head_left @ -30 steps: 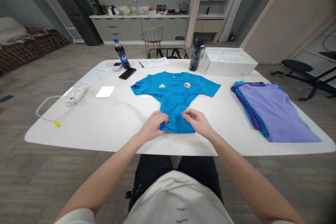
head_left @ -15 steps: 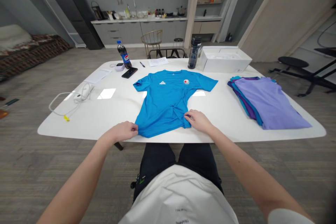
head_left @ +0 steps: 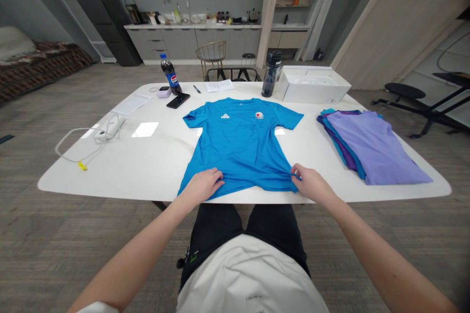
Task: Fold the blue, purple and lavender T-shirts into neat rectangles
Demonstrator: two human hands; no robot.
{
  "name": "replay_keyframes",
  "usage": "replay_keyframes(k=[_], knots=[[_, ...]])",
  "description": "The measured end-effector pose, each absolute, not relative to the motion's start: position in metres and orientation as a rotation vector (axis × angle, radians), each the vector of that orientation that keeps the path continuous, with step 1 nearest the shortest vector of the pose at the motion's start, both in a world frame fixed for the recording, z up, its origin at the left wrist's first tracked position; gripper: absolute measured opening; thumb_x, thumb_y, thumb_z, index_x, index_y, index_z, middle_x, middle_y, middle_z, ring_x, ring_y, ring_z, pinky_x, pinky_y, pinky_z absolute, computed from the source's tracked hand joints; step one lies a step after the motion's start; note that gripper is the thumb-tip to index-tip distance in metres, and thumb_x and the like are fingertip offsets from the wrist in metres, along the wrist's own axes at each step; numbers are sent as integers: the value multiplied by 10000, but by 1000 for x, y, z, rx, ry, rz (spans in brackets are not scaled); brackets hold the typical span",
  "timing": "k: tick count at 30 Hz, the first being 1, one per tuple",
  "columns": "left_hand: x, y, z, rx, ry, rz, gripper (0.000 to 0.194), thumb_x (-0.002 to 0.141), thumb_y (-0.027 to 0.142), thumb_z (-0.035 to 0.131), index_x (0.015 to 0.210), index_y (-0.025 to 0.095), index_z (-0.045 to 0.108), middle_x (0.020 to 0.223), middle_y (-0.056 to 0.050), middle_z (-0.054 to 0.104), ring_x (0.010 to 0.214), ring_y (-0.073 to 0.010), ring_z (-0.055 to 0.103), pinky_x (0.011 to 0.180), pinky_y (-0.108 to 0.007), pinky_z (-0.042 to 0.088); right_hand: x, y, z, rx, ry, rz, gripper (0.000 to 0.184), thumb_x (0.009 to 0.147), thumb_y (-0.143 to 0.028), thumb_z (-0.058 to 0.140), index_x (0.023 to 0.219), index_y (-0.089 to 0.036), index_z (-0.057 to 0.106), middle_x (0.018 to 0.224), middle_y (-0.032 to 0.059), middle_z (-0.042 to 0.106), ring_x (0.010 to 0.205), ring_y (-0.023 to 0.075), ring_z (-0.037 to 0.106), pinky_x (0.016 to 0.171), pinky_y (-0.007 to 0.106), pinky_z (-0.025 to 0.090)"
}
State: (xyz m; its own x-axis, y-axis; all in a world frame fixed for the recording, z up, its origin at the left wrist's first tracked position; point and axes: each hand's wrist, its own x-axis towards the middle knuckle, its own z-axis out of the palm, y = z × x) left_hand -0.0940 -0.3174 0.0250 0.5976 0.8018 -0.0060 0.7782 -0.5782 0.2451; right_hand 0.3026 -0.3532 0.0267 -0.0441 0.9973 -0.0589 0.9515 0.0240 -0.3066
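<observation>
Your blue T-shirt (head_left: 240, 142) lies spread out on the white table (head_left: 147, 168), right in front of you, with its collar toward the far side and its hem near the edge by your legs. Your right hand (head_left: 312, 183) has the hem's right corner pinched between thumb and fingers. Your left hand (head_left: 201, 185) rests over the lower left part of the shirt, fingers bent and close together; you are touching the fabric, but I cannot tell whether you grip any of it. Creases run across the cloth between your two hands, while the chest, with its white logo and round badge, lies flatter.

To your right sits a stack of folded clothes (head_left: 374, 149), a lilac one on top with blue and purple ones showing beneath. Beyond the shirt you have a dark bottle (head_left: 270, 76) standing just beside an open white box (head_left: 314, 85). Toward the far left, a cola bottle (head_left: 171, 76) stands near a black phone (head_left: 178, 100), and a white power strip (head_left: 108, 128) lies closer to you.
</observation>
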Motion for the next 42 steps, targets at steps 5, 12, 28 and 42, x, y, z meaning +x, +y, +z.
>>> replay_keyframes(k=[5, 12, 28, 42], knots=[[-94, -328, 33, 2416, 1096, 98, 307, 1021, 447, 476, 871, 254, 662, 839, -15, 705, 764, -186, 666, 662, -277, 447, 379, -392, 42, -2380, -2113, 536, 100, 818, -221, 597, 859, -274, 671, 766, 33, 731, 698, 244, 686, 610, 321, 439], [-87, -297, 17, 2584, 1195, 344, 397, 1023, 473, 463, 1290, 254, 659, 1381, -110, 632, 1293, -278, 570, 1109, -445, 421, 305, -363, 28, -1778, -2177, 328, 396, 999, -468, 461, 1282, -263, 647, 1427, 115, 603, 1313, 292, 568, 1075, 442, 473], [-74, -356, 20, 2642, 1276, 197, 531, 983, 622, 453, 1460, 410, 550, 1608, -69, 433, 1418, -366, 445, 1148, -629, 344, 284, -372, 5, -1709, -2518, 335, 597, 944, -676, 530, 1504, -473, 482, 1694, 27, 243, 1548, 432, 165, 1139, 805, 175], [-105, -240, -25, 2446, 1884, 154, 772, 982, 720, 282, 1629, 299, 285, 1696, -58, 239, 1574, -324, 191, 1266, -562, 171, 313, -284, -39, -2159, -2162, -8, 720, 1051, -584, 266, 1620, -147, 321, 1671, 150, 278, 1547, 323, 246, 1250, 532, 225]])
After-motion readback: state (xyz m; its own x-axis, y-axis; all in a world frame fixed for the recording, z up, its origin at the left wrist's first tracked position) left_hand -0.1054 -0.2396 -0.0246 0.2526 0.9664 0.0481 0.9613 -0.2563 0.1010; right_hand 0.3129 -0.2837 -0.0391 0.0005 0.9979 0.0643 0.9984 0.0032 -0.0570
